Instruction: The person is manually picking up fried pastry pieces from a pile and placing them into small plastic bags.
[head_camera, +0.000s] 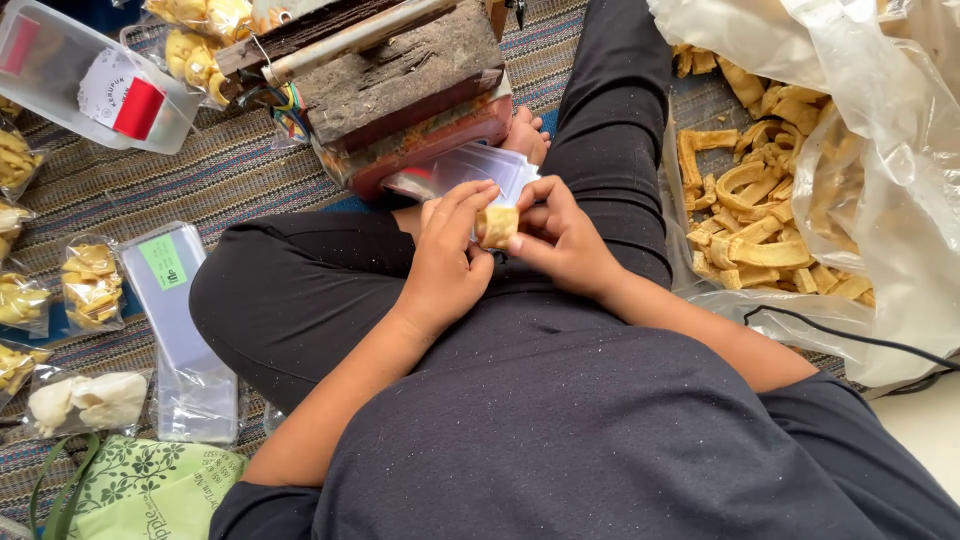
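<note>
1. Head view, the hands: the left hand (445, 265) and the right hand (560, 240) meet over the lap of a person sitting cross-legged on a striped woven mat (240, 170). The fingers (470, 200) of the left hand are pinched on a small pale-yellow snack piece (497, 225), with the thumb below it. The right hand's fingers are closed on the same piece and on the edge of a clear plastic pouch (470, 168) that fans out just beyond the fingertips.

2. Head view, beyond the fingers: a worn wooden block device with a reddish base (410, 90) sits just past the pouch, with coloured wires at its far-left corner.

3. Head view, to the right of the fingers: a big clear bag of fried snack strips (760, 210) lies open, near the right forearm. A black cable (850, 335) runs beside it.

4. Head view, to the left of the fingers, well apart: filled small packets (90, 285), a stack of empty pouches (185, 330), a clear plastic box (80, 75) and a green printed bag (150, 490).

5. Risk, as a judgement: the snack looks brittle, so a tight pinch could crumble it. The pouch mouth is limp and held only by its edge; if it folds shut, the piece could slip off the fingers onto the lap. The pouch also lies close to the device, where it could snag.
</note>
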